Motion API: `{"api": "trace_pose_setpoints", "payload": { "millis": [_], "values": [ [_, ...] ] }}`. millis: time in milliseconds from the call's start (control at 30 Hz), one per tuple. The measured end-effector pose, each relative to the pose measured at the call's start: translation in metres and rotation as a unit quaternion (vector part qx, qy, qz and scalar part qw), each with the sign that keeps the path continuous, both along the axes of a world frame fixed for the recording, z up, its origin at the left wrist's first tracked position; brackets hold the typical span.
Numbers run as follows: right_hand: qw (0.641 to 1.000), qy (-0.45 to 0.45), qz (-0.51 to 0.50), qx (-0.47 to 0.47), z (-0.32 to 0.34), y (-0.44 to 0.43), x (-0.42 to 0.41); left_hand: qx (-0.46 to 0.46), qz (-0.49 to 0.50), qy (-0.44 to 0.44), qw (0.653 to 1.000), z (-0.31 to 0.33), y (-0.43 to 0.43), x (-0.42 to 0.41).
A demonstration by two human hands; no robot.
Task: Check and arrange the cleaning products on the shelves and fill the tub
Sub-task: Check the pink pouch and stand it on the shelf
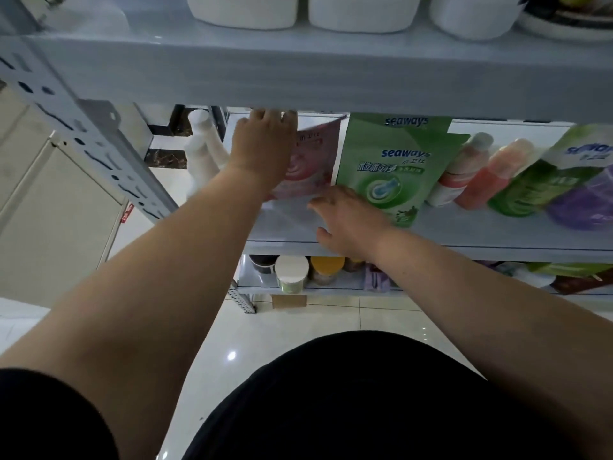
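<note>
While the left hand [265,141] grips the pink pouch [313,161] at its upper left edge, fingers curled and partly hidden under the lip of the upper shelf [298,71], the right hand [348,220] is flat and relaxed, fingers straight, holding nothing. Its fingertips sit at the pouch's lower right corner; contact is too blurred to call.

Pink pouch: on the middle shelf [464,235], left end, upright-ish, top leaning right.

Just right of it, touching or nearly so: green pouch [388,174], upright, "seaways" print. A second green pouch [401,122] stands right behind it.

Further right on the same shelf: two pinkish bottles [464,171] side by side, tops leaning right. Then a tilted green pouch [544,184] with a purple pouch [583,200] in front of it, at the frame edge.

White bottles [202,151] are past the shelf's left end.

Upper shelf carries white tubs [242,9], only the bases visible.

Lower shelf [298,287] holds jars [292,273] and more packs, mostly hidden.
</note>
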State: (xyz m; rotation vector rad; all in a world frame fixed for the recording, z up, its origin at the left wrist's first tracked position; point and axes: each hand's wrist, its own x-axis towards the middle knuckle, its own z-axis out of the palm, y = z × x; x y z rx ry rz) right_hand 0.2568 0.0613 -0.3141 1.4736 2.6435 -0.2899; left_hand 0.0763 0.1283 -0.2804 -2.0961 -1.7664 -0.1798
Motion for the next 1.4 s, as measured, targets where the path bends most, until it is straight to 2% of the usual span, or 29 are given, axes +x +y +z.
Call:
{"api": "trace_pose_setpoints", "payload": {
  "millis": [67, 133, 433, 667, 733, 867, 967, 1067, 1167, 1233, 1267, 1333, 1367, 1400],
  "values": [
    [1.000, 0.004, 0.008, 0.003, -0.003, 0.001, 0.001, -0.076, 0.005, -0.046, 0.996, -0.001, 0.001, 0.000],
    [1.000, 0.010, 0.011, 0.004, -0.005, 0.000, 0.001, -0.112, 0.019, -0.062, 0.992, 0.000, -0.002, 0.001],
    [0.997, 0.072, -0.041, -0.009, -0.013, -0.010, -0.003, -0.203, 0.006, -0.024, 0.979, 0.021, -0.027, 0.005],
    [0.974, 0.139, -0.166, -0.071, -0.030, -0.023, -0.008, -0.183, -0.044, -0.056, 0.981, 0.027, -0.048, -0.007],
    [0.950, 0.206, -0.215, -0.093, -0.036, -0.029, -0.010, -0.207, -0.047, -0.081, 0.974, 0.032, -0.055, -0.010],
    [0.861, 0.370, -0.317, -0.147, -0.032, -0.048, -0.012, -0.266, -0.063, -0.131, 0.953, 0.042, -0.077, -0.019],
    [0.830, 0.405, -0.336, -0.187, -0.019, -0.068, -0.009, -0.303, -0.098, -0.141, 0.937, 0.049, -0.100, -0.034],
    [0.782, 0.469, -0.319, -0.260, -0.008, -0.092, -0.011, -0.338, -0.137, -0.203, 0.909, 0.057, -0.119, -0.050],
    [0.764, 0.493, -0.345, -0.232, -0.008, -0.118, -0.019, -0.343, -0.125, -0.298, 0.882, 0.057, -0.133, -0.065],
    [0.746, 0.509, -0.365, -0.225, -0.010, -0.136, -0.023, -0.317, -0.085, -0.428, 0.842, 0.045, -0.144, -0.076],
    [0.727, 0.526, -0.381, -0.224, -0.012, -0.144, -0.023, -0.310, -0.060, -0.526, 0.790, 0.036, -0.151, -0.080],
    [0.667, 0.572, -0.425, -0.216, -0.012, -0.161, -0.022, -0.322, -0.022, -0.706, 0.630, 0.016, -0.168, -0.084],
    [0.634, 0.599, -0.441, -0.209, -0.011, -0.168, -0.022, -0.341, -0.006, -0.750, 0.567, 0.004, -0.177, -0.084],
    [0.606, 0.622, -0.452, -0.203, -0.011, -0.174, -0.022, -0.369, 0.007, -0.758, 0.538, -0.008, -0.187, -0.084]
  ]
}}
